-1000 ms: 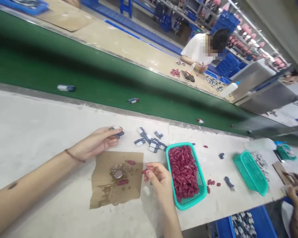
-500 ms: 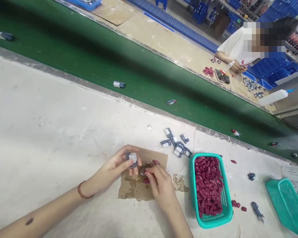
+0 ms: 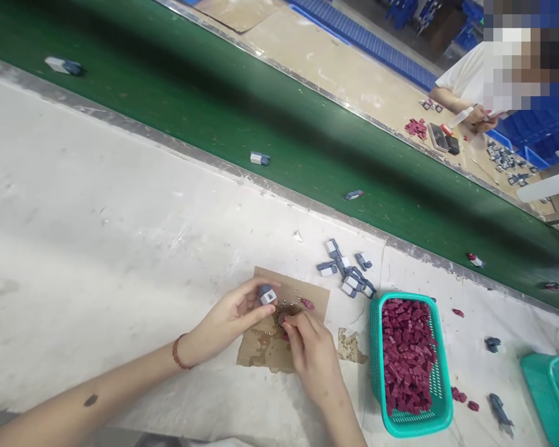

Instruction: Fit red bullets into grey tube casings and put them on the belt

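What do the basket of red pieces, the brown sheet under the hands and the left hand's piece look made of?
Basket: probably moulded plastic, glossy, with regular perforations.
Brown sheet: likely cardboard, matte, with ragged edge and dark stains.
Blue-grey and white piece in left hand: perhaps plastic or rubber, smooth; too small to tell.

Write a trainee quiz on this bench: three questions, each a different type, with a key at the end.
1. True or false: the left hand holds a blue-and-white piece.
2. Multiple choice: what fills most of the green basket beside the right hand?
A) White bottles
B) Dark red pieces
C) Brown rope
3. Fill in the blank: the fingers of the right hand reach down over a brown sheet of ____.

Key: 1 true; 2 B; 3 cardboard
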